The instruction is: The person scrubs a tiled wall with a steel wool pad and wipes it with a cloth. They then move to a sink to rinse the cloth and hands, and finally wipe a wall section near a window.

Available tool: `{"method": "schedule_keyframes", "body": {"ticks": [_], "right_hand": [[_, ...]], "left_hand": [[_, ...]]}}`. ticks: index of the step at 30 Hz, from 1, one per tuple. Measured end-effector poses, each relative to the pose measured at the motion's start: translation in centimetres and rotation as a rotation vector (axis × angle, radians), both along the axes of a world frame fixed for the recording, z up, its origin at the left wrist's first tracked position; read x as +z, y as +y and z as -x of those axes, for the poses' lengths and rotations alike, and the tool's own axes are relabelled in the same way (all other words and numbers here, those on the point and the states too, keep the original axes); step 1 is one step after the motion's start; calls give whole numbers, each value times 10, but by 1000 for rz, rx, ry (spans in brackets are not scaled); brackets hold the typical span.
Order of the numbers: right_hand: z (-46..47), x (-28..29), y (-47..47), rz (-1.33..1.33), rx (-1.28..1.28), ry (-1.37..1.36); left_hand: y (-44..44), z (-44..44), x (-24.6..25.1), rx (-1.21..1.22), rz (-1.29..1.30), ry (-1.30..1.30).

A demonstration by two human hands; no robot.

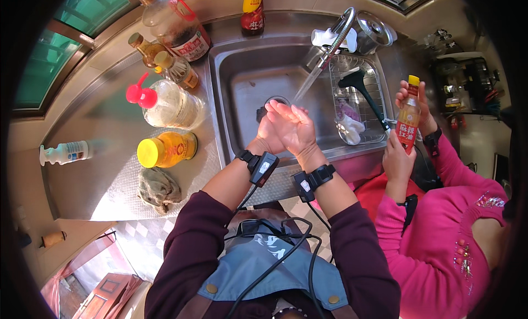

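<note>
Over the stainless steel sink [243, 92], my left hand [270, 133] and my right hand [295, 127] touch each other, palms up and partly overlapping. Neither holds an object. Water runs from the flexible faucet [330, 51] and falls just behind my fingertips. The drain [277, 100] shows partly beyond my hands. A wire basket [373, 133] hangs at the sink's right side, with a dark green squeegee-like tool [363, 90] and a white cloth [351, 129] in it. Wrist straps with small black boxes sit on both my wrists.
Left of the sink stand a pump bottle [173, 104], a yellow-lidded jar [175, 149], several oil or sauce bottles and a crumpled cloth [159, 189]. A sauce bottle [252, 14] stands behind the sink. At right, a person in pink holds a red-labelled bottle [407, 121]. Cables cross my apron.
</note>
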State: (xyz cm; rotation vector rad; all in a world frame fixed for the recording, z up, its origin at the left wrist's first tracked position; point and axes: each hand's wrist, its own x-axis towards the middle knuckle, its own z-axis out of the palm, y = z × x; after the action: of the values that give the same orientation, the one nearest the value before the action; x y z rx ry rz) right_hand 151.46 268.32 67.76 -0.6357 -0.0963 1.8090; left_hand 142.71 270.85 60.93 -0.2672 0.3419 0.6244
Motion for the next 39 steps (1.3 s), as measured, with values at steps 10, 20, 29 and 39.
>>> {"method": "schedule_keyframes", "body": {"ticks": [10, 20, 29, 39], "right_hand": [[9, 5, -2, -1212, 81, -1664], [-15, -42, 11, 336, 304, -530], [-3, -14, 3, -279, 810, -1019], [-35, -44, 13, 77, 346, -932]], "left_hand": [[-2, 30, 67, -637, -964, 887], [-46, 45, 85, 200, -2340, 1516], [-21, 25, 89, 26, -2357, 1284], [23, 51, -1, -230, -983, 1568]]}}
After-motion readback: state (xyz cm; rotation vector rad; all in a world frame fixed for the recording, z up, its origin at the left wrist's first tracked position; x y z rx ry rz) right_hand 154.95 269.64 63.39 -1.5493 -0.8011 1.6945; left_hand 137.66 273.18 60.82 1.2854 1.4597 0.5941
